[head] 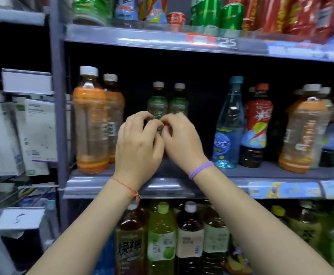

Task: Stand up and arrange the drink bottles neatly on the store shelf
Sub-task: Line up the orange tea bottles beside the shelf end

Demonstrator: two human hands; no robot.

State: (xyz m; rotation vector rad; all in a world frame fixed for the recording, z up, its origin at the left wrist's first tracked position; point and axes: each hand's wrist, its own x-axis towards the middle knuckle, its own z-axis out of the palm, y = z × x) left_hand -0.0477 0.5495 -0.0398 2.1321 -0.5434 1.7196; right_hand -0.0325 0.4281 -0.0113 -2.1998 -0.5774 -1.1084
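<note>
Reaching mid-frame: left hand [140, 143], right hand [182, 139], fingers curled near green bottle [157, 105], grip unclear. Risk: knocking its neighbour [179, 102] over.

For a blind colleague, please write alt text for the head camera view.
Both hands, left hand and right hand, reach together toward two small green-label bottles standing far back on the middle shelf. Orange-label bottles stand at the left, and a clear blue bottle at the right.
</note>
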